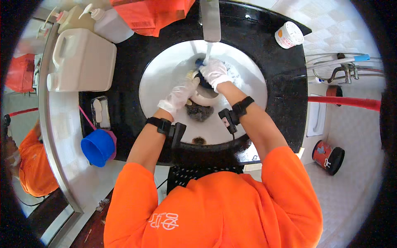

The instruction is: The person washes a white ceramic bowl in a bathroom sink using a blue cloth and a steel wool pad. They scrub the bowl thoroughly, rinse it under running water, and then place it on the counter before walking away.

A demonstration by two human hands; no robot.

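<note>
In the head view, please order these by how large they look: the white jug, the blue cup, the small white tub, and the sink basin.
1. Sink basin, clearly largest.
2. White jug.
3. Blue cup.
4. Small white tub.

The cup and tub look fairly close, and fisheye bending near the rim makes that pair unsure.

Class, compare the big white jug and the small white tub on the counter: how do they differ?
The jug is large, boxy and handled, left of the sink; the tub is small, round, with an orange mark, lying at the right rim. Both are white plastic on the black counter.
</note>
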